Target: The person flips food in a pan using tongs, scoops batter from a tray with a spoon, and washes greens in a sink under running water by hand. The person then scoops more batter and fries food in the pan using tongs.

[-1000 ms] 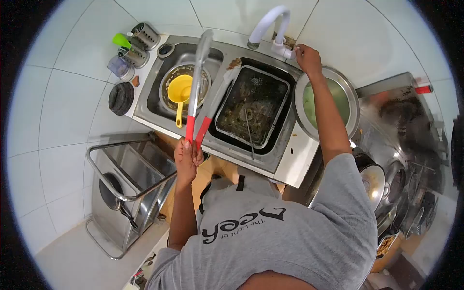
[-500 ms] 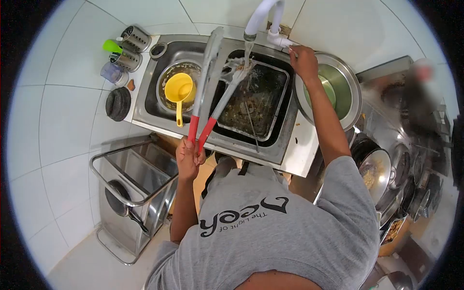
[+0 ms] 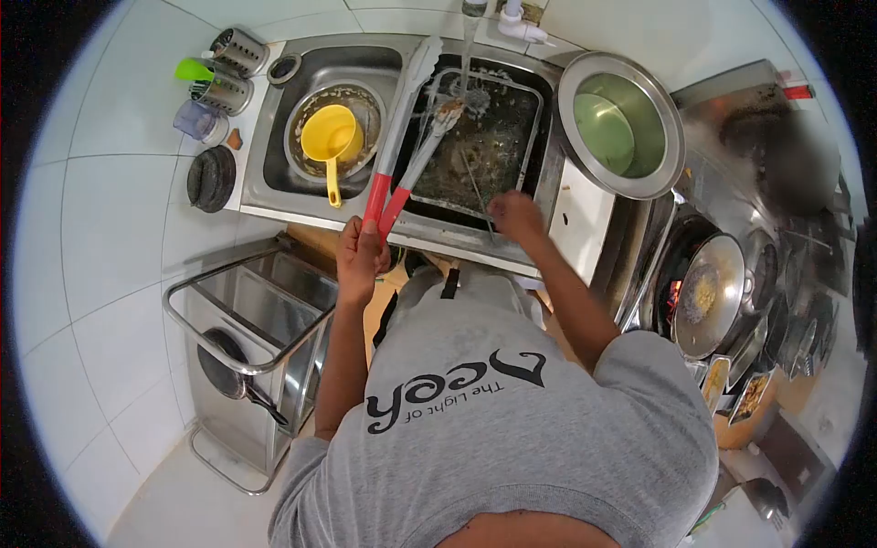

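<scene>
My left hand [image 3: 364, 260] is closed around the red handles of metal tongs [image 3: 391, 160], whose arms are spread apart over the sink. One tong tip is near the water stream [image 3: 468, 46] falling into the right basin. My right hand [image 3: 516, 216] is over the front edge of that basin, close to a thin rod [image 3: 477, 187]. Its fingers look curled but are blurred, and I cannot tell whether they touch the rod. In the right basin lies a dark, soiled rectangular tray [image 3: 512, 137] with water in it.
A yellow dipper [image 3: 331, 135] rests in a metal bowl [image 3: 294, 151] in the left basin. A large pot [image 3: 671, 137] with greenish liquid stands right of the sink. A wok [image 3: 717, 320] is farther right. A metal rack [image 3: 174, 306] holding a frying pan [image 3: 219, 356] stands at lower left.
My right hand has left the faucet handle and come down to the front of the right basin. The view has shifted. My left hand still grips the tongs, and water still runs.
</scene>
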Action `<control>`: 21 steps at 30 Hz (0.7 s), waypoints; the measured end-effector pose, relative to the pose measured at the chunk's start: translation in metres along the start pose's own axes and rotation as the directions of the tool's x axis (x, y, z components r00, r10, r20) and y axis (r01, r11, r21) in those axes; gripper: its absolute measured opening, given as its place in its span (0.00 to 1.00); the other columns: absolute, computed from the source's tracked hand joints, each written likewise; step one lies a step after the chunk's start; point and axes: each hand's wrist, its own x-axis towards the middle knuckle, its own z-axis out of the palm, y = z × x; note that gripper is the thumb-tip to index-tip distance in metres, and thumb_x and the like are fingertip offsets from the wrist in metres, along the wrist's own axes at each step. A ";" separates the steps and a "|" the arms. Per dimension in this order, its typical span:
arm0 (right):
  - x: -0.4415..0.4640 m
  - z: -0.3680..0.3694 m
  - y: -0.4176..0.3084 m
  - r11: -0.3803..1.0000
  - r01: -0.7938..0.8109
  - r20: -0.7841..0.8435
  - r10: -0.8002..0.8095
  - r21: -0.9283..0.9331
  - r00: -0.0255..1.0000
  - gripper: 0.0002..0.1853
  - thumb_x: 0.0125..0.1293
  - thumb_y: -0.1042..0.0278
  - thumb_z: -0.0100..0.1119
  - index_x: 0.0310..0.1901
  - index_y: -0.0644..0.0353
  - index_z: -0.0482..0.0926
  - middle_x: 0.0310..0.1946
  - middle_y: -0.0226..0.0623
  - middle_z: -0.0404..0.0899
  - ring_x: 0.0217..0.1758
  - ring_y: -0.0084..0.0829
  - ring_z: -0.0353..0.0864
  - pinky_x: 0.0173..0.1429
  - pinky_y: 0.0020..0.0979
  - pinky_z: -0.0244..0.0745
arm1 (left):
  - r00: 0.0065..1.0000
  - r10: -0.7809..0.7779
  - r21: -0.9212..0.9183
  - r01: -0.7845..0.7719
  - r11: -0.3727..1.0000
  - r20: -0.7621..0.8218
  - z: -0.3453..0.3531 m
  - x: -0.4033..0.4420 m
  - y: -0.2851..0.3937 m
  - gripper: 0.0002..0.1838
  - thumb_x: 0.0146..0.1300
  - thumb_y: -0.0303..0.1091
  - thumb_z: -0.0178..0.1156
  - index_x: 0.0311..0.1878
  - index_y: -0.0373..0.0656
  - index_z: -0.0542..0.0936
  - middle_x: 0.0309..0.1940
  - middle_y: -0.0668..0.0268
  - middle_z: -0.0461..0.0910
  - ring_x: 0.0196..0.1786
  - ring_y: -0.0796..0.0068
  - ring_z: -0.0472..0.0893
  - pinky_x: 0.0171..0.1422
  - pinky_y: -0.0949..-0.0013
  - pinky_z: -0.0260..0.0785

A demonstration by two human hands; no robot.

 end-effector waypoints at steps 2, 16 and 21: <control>0.007 0.043 0.009 1.000 -0.024 -0.171 0.027 0.015 0.985 0.14 0.56 0.60 0.56 0.42 0.54 0.79 0.40 0.45 0.75 0.43 0.43 0.77 0.45 0.40 0.74 | 1.000 -0.015 0.028 0.016 0.999 -0.012 -0.006 -0.002 -0.003 0.15 0.68 0.41 0.45 0.27 0.47 0.60 0.13 0.73 0.58 0.14 0.86 0.58 0.17 0.80 0.48; 0.026 0.043 0.015 0.890 -0.133 -0.137 0.212 0.436 0.968 0.12 0.64 0.65 0.43 0.40 0.66 0.70 0.30 0.51 0.77 0.33 0.48 0.78 0.35 0.43 0.70 | 1.000 0.023 0.202 -0.026 0.979 0.015 -0.028 0.005 0.000 0.16 0.65 0.43 0.50 0.26 0.47 0.61 0.13 0.74 0.60 0.13 0.87 0.59 0.17 0.81 0.50; 0.006 0.015 0.045 0.915 0.103 -0.400 0.068 0.390 0.914 0.14 0.65 0.63 0.43 0.42 0.67 0.68 0.30 0.57 0.74 0.33 0.56 0.74 0.37 0.46 0.70 | 1.000 0.024 0.313 -0.022 0.949 -0.002 -0.037 0.015 -0.009 0.17 0.64 0.43 0.52 0.24 0.47 0.62 0.13 0.75 0.60 0.14 0.88 0.59 0.17 0.81 0.50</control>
